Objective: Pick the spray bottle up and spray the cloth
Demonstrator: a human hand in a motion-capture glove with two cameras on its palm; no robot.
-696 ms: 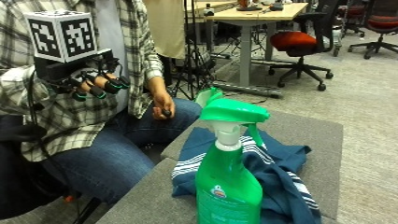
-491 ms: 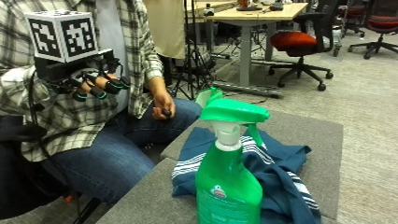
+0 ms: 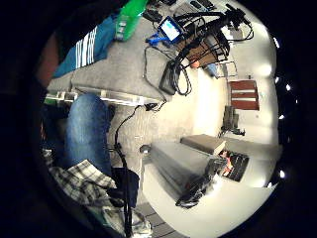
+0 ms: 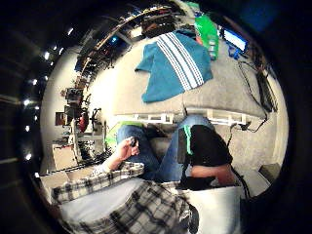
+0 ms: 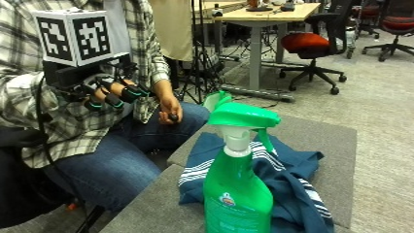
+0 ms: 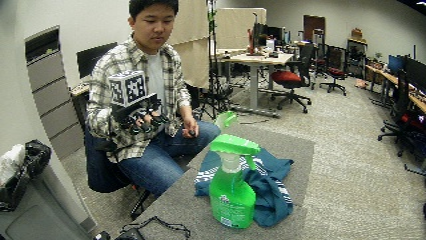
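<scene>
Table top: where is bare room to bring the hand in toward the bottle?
Bare grey table lies beyond the cloth and along the person's edge. The spray bottle stands against the cloth, so it is crowded there. The right hand is raised at the chest.

Glossy green plastic on the spray bottle point(image 5: 237, 194) — soft, crumpled blue cloth point(image 5: 284, 179) behind it, on a matt, felt-like grey table point(image 5: 323, 141).

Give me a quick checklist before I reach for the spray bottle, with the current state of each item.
1. Spray bottle upright on the table: ok.
2. Blue striped cloth lying beside the bottle, within spray range: ok.
3. Gloved right hand free, holding nothing: ok.
4. Hand at the bottle: not ok, it is held up at the chest.
5. Trigger facing the hand: cannot tell.
6. Bare left hand away from the bottle: ok.
</scene>
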